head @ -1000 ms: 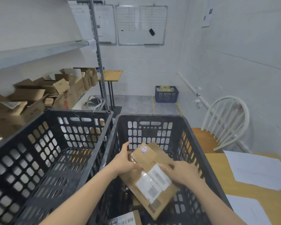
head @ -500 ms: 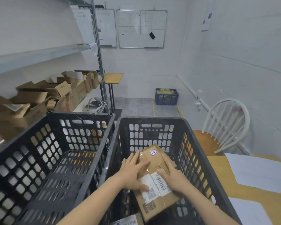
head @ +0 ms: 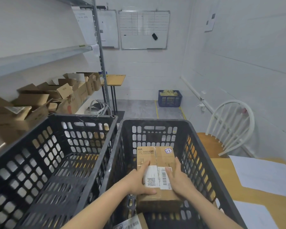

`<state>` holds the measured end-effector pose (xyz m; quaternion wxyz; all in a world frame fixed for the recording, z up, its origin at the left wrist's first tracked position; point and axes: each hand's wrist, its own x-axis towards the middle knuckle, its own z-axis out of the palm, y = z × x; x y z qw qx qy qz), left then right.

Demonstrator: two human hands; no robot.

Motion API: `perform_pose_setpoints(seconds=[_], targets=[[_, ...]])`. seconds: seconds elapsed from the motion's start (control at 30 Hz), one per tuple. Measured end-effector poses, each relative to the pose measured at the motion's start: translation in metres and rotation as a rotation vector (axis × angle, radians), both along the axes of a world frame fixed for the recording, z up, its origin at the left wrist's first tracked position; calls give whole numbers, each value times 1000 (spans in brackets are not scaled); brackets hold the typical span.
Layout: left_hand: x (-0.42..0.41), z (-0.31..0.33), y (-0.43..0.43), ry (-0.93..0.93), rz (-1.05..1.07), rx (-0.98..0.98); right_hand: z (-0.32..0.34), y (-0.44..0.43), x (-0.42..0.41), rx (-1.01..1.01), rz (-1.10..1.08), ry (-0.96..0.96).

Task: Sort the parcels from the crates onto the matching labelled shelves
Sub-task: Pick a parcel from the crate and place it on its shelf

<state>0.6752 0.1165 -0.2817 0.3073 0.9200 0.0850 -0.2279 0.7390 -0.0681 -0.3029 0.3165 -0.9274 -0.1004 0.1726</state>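
Shelves: pick the one matching the sticker.
Crate: parcel is inside; lift it straight up, clear of the walls.
Grip: left hand and right hand clasp its near end, one each side.
Sticker: apparently "1-2"; keep it uncovered.

Left hand gripping, right hand gripping

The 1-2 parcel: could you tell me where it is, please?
Head view, lower centre: the parcel is inside the right-hand crate, held between the left hand and right hand.
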Motion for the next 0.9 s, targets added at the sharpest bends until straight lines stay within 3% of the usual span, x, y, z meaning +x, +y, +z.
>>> perform_pose_setpoints(seconds=[0.53, 0.7, 0.9], targets=[[-1, 9, 2, -182, 73, 51, 16, 3, -3, 154, 80, -24], [0, 16, 4, -277, 111, -124, 22, 2, -2, 197, 83, -58], [-4, 32, 5, -400, 145, -110, 45, -6, -2, 236, 119, -149]])
